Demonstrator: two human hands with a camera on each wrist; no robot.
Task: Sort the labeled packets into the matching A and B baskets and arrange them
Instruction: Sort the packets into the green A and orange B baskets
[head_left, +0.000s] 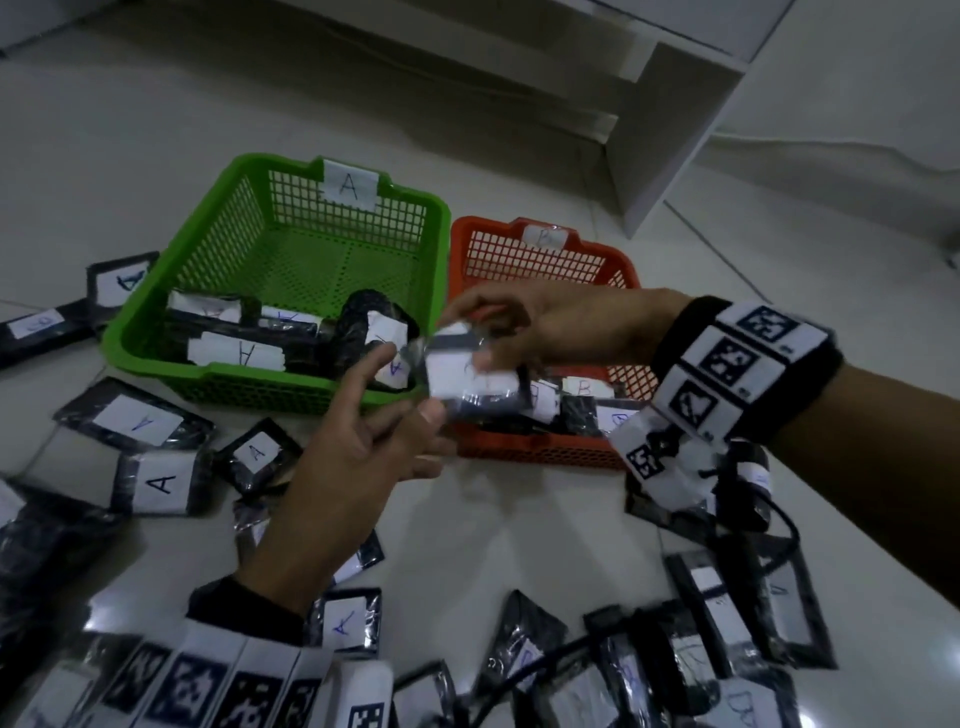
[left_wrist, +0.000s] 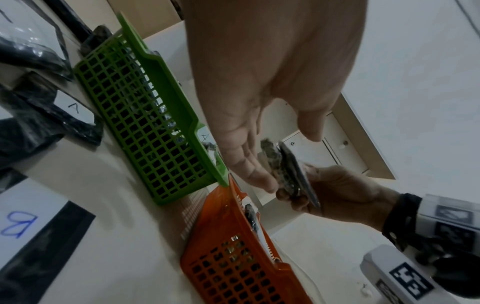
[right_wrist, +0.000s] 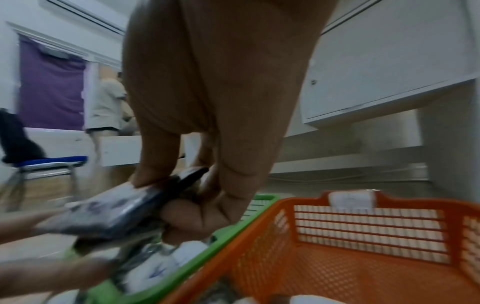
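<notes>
My right hand (head_left: 472, 338) grips a black packet with a white label (head_left: 470, 376) in the air, over the gap between the two baskets. The letter on it is too blurred to read. My left hand (head_left: 405, 387) reaches up from below with straight fingers that touch the packet's left end. The left wrist view shows the open palm (left_wrist: 288, 159) beside the packet (left_wrist: 293, 174). In the right wrist view the thumb and curled fingers (right_wrist: 166, 201) pinch the packet (right_wrist: 116, 211). The green basket A (head_left: 197, 270) holds several A packets (head_left: 239, 353). The orange basket B (head_left: 540, 452) holds B packets (head_left: 582, 387).
Many loose black packets lie on the white tiled floor, A-labelled ones at the left (head_left: 156, 483) and more along the near edge (head_left: 717, 623). A white cabinet (head_left: 675, 130) stands behind the baskets. Another person (right_wrist: 106, 102) and a blue chair (right_wrist: 49, 162) are farther off.
</notes>
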